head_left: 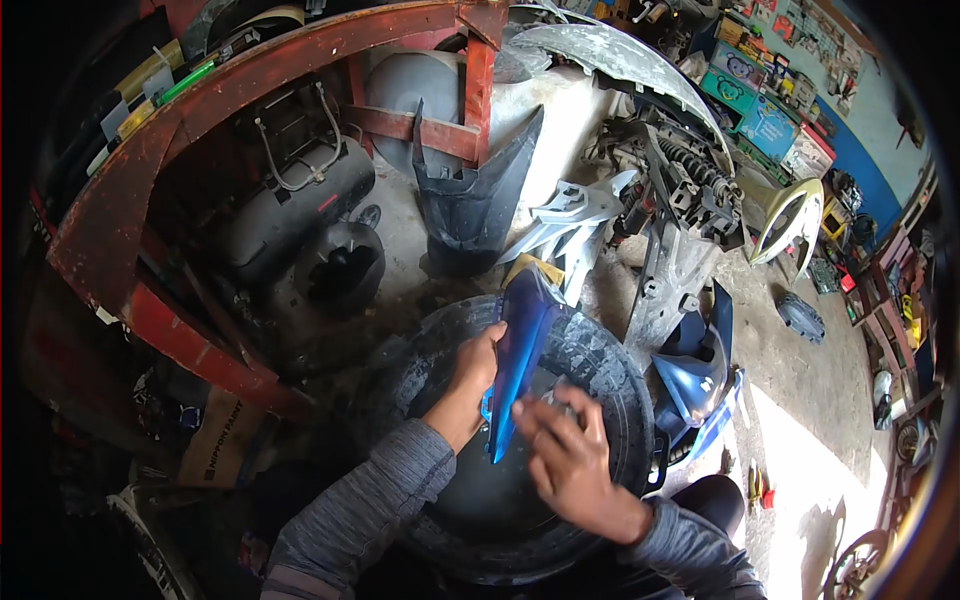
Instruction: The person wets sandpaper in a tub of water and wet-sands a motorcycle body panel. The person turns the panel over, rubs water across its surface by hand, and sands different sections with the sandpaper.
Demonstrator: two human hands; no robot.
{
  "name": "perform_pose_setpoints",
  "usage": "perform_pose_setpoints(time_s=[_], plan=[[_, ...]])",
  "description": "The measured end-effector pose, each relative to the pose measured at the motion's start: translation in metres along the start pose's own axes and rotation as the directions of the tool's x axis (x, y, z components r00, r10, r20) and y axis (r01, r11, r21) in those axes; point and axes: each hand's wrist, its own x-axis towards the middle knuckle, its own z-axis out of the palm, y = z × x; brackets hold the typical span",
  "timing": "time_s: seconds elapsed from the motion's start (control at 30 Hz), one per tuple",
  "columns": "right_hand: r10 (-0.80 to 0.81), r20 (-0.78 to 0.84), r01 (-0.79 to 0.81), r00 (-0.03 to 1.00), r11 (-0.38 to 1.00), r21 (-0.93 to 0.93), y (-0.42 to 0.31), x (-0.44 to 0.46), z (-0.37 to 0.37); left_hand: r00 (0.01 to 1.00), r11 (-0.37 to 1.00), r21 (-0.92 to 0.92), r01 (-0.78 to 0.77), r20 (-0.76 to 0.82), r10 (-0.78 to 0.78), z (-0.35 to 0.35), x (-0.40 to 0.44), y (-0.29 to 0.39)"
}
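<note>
Here, the long, glossy blue plastic panel (523, 350) is standing near upright over the round, dark, scuffed tub (625, 430), between both hands. The left hand (474, 378) is gripping its left edge, fingers mostly hidden behind it. The right hand (575, 460), blurred, is hovering just beside the panel's near right edge, fingers loosely curled; whether it is touching, I cannot tell.

Blue panel (526, 345) held up over big round tub (625, 400) by L hand (478, 370), R hand (572, 450) kinda blurred right next to it. Blue fairing pcs (695, 380) seen just R of tub, black tank (300, 210) parked under red wooden bench (200, 350).
</note>
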Motion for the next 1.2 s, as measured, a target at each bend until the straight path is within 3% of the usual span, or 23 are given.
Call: perform_pose_setpoints(time_s=[0.07,0.2,0.3,0.63,0.9,0.97,1.07,1.2], plan=[[-0.01,0.002,0.01,1.0,0.999,0.032,-0.005,-0.004,-0.001,0.999,0.995,0.087,0.04,0.018,-0.042,-0.005,0.011,-0.005],[0.018,0.018,-0.017,1.0,0.999,-0.046,0.002,0.003,-0.001,0.998,0.996,0.068,0.054,0.008,-0.055,-0.001,-0.003,-0.001],[0.01,0.014,-0.01,1.0,1.0,0.014,-0.005,-0.004,-0.003,0.999,1.0,0.016,0.01,-0.031,-0.009,0.001,-0.001,0.0],[0.066,0.006,-0.065,0.998,0.997,-0.039,0.005,-0.001,0.001,0.999,0.999,0.016,0.028,-0.023,-0.027,-0.002,0.007,-0.003],[-0.025,0.022,0.026,0.999,0.999,-0.039,0.001,-0.002,0.0,0.998,0.998,0.06,0.029,-0.061,-0.025,-0.003,0.008,0.0],[-0.04,-0.011,0.039,0.999,0.997,-0.06,0.003,-0.002,0.002,0.998,0.992,0.109,-0.056,-0.012,0.058,-0.009,0.02,-0.01],[-0.03,-0.002,0.03,1.0,0.999,-0.045,-0.003,-0.006,-0.001,0.999,0.99,0.138,-0.038,-0.022,0.041,-0.007,0.015,-0.005],[-0.013,-0.002,0.013,1.0,0.998,-0.06,0.007,0.001,0.003,0.995,0.992,0.077,-0.095,-0.013,0.097,-0.008,0.021,-0.01]])
